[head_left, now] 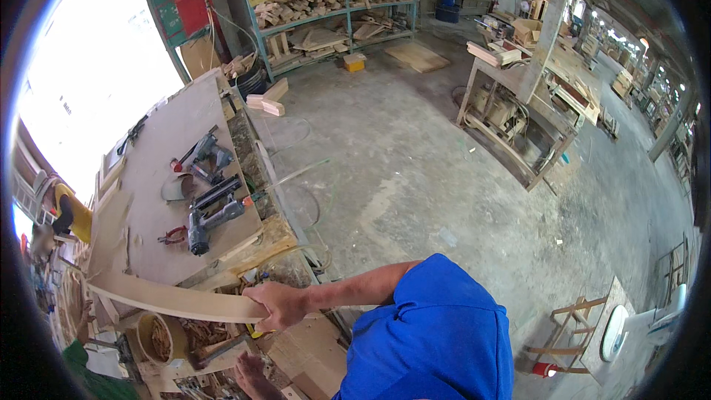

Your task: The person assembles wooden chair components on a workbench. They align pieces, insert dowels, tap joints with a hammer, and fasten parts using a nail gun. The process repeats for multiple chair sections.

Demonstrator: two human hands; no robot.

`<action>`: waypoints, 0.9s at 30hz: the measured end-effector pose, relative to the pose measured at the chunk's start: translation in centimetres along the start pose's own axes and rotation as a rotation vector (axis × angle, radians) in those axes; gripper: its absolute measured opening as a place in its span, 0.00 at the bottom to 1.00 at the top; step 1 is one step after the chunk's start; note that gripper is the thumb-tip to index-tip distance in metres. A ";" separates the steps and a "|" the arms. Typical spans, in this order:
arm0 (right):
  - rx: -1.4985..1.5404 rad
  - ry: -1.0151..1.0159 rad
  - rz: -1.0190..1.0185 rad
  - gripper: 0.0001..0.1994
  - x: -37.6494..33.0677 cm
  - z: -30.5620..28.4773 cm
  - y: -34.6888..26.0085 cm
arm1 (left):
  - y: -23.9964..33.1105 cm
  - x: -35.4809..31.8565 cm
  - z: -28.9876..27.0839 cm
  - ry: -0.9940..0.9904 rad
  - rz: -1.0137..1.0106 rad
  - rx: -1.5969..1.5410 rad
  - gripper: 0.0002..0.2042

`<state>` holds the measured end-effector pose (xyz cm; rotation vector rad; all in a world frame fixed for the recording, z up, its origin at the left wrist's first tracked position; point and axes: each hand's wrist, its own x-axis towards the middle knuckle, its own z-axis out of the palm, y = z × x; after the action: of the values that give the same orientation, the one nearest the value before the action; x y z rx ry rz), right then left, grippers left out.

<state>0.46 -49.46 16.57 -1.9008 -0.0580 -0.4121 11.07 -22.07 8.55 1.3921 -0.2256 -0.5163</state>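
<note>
Blue sleeve seen nearest cam. Pale wood strip gripped at near end by R hand, fingers clamped round it — rest of strip extended L of hand, above bucket w/ scraps. L hand held below, apart from strip — finger state can't be told. Nail guns laid on bench.

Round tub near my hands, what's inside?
The tub holds small brown pieces, apparently wood. Only the top ones show; anything beneath them, including the bottom, is covered.
</note>
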 end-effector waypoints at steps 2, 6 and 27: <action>-0.096 0.013 -0.034 0.22 1.4 0.6 1.0 | -2.0 -1.5 -4.5 0.024 -0.177 -0.283 0.16; -0.303 0.010 -0.179 0.21 5.7 1.3 4.5 | -4.4 -8.9 -8.8 0.395 -0.102 0.147 0.13; -0.545 -0.070 0.352 0.26 47.2 24.9 9.8 | -8.5 -27.2 -8.7 1.416 -0.234 -0.145 0.13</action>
<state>53.34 -37.63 14.83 -2.4017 0.3725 -0.1233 -10.47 -2.38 2.73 1.3488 1.0984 0.3398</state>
